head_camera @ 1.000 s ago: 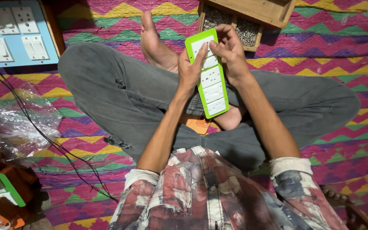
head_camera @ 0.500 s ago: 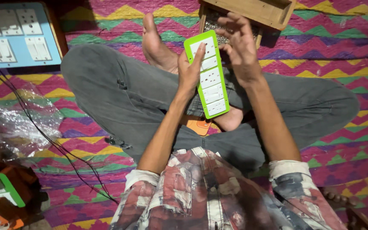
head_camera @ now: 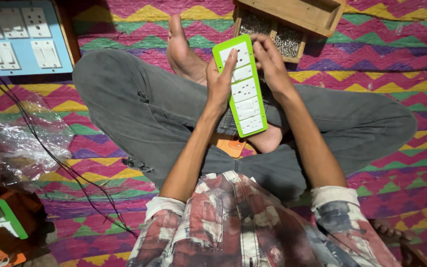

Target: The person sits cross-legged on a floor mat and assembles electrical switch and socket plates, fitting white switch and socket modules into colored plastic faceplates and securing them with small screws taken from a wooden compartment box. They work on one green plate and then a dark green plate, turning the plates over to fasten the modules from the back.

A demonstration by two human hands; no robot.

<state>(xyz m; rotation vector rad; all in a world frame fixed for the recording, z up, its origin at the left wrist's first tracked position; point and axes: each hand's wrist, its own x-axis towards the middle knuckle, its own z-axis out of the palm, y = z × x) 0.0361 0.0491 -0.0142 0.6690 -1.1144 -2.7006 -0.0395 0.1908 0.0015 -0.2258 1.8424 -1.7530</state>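
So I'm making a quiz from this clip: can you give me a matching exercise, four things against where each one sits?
Things:
1. green switch board
2. blue switch panel
3. wooden box of screws
4. clear plastic bag

Places:
A. far left, on the mat
B. top left corner
C. between both hands
D. top, past the feet

Pairs: 1-C, 2-B, 3-D, 4-A

One green switch board (head_camera: 243, 86) sat in the fingers, one blue board (head_camera: 18, 37) far left of them, one wooden screw box (head_camera: 287, 22) just beyond, two hands, one plastic bag (head_camera: 16, 138).
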